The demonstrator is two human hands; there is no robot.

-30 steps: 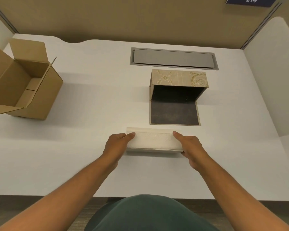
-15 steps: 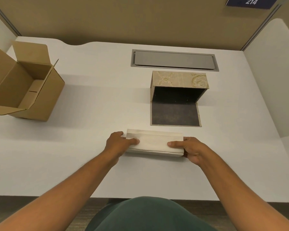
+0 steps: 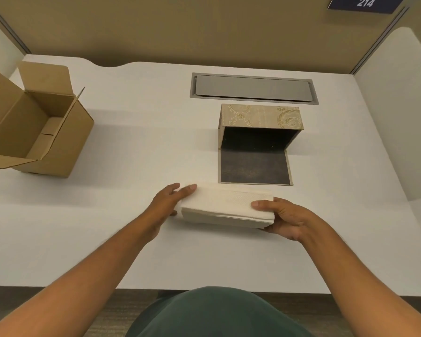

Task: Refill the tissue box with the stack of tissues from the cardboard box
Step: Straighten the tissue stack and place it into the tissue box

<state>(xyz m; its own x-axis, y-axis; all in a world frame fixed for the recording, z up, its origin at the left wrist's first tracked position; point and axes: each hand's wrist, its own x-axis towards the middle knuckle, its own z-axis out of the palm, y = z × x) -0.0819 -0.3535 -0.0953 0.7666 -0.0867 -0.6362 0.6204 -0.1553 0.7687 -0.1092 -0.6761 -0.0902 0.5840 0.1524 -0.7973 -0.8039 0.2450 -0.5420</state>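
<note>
one tissue stack (image 3: 225,206), one tissue box (image 3: 260,117), one cardboard box (image 3: 56,144), two hands

Bare desk (image 3: 136,147) lies open between my hands and the cardboard box (image 3: 34,122), well apart at my left. Straight ahead, the tissue box (image 3: 260,116) gapes toward me, its flap (image 3: 254,166) flat on the desk.

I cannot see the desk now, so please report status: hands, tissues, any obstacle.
Left hand and right hand grip tissue stack ends. Tissue box open, empty. Path clear.
</note>
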